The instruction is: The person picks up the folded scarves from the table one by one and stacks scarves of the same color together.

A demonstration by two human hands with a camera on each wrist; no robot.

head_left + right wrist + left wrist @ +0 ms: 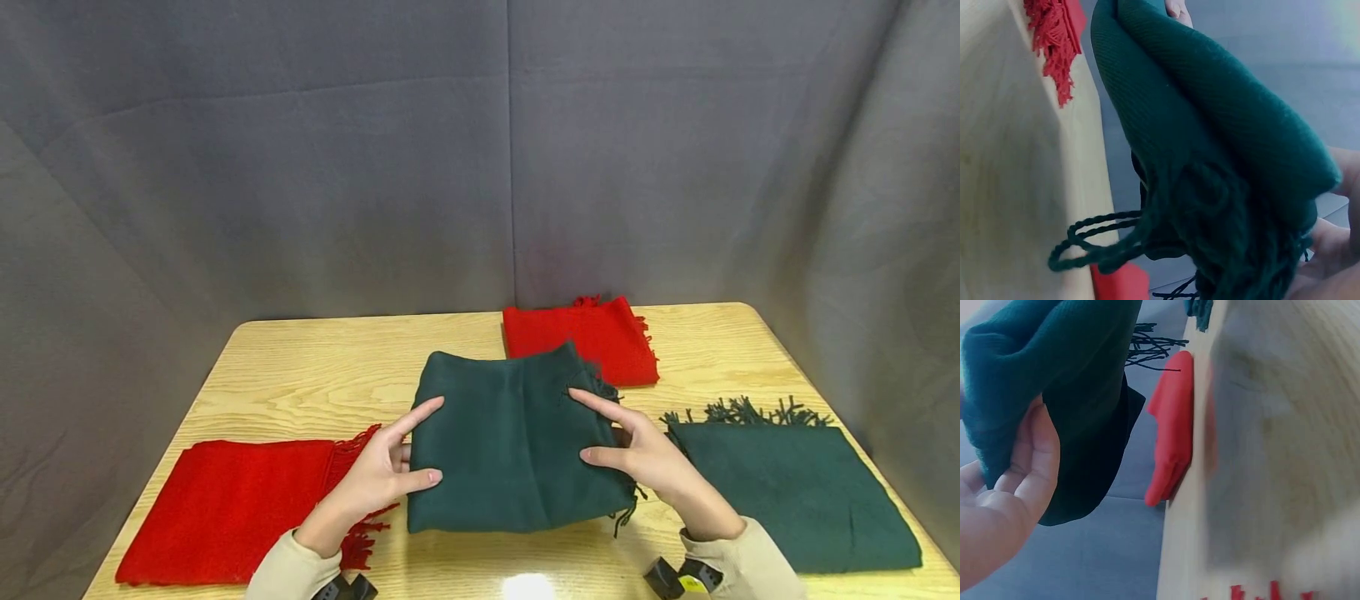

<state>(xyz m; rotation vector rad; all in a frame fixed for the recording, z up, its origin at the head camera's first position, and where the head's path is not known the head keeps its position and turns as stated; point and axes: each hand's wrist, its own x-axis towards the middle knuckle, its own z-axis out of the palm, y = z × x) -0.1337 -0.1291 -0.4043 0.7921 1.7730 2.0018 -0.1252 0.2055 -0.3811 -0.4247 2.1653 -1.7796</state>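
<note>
Between both hands a folded dark green scarf [487, 450] is held up over the table, its fringe [1210, 219] hanging at the right end. My left hand [384, 467] grips the left edge, thumb and index on top and the other fingers underneath. At the fringed edge my right hand [645, 454] grips it the same way, the under fingers mostly hidden by the cloth. In the left wrist view, the scarf [1085, 394] droops below the left fingers, clear of the tabletop.
A folded red scarf [232, 508] lies at the left, fringe toward the middle. Another red scarf [622, 346] lies at the back, partly overlapped by the held one. A second green scarf [795, 492] lies at the right on the wooden table [315, 375]. A grey curtain [375, 183] hangs behind.
</note>
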